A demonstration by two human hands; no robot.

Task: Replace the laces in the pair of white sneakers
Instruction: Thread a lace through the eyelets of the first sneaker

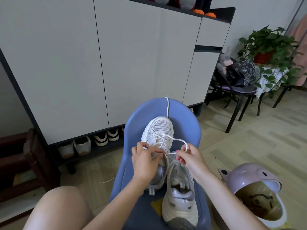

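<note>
1. Hands at the centre: the left hand (144, 159) and the right hand (188, 156) meet over a white sneaker (157, 135) that lies on a blue chair (186, 120), toe pointing away from the person.
2. Left hand: fingers curled, thumb and fingertips pinching the white lace (178, 140) at the upper eyelets of the sneaker; the palm covers the shoe's collar, which is hidden beneath it.
3. Right hand: fingers curled, pinching the same lace just beside the left thumb; a short taut stretch of lace runs between the two pinches, and a loop rises from the right fingers and arcs back to the laced eyelets ahead of the grip.
4. Lacing: crossed rows are visible ahead of both hands, over the tongue (the exact number of rows cannot be told).
5. Second sneaker (180, 193): just below the right hand, touching the heel of the first, heel end toward the person; its eyelets show no lace.
6. Loose lace (167, 107): beyond the toe of the held sneaker, draped over the chair's far edge.
7. Right of the right forearm: a lilac animal-faced bin (249, 180) with its lid tipped open.
8. Far beyond the grip: a white cabinet (132, 63) with shoes (93, 141) stored below; to its right, a dark chair (237, 93) and a potted plant (267, 45).
9. Below the left forearm: the person's bare knee (61, 209).
</note>
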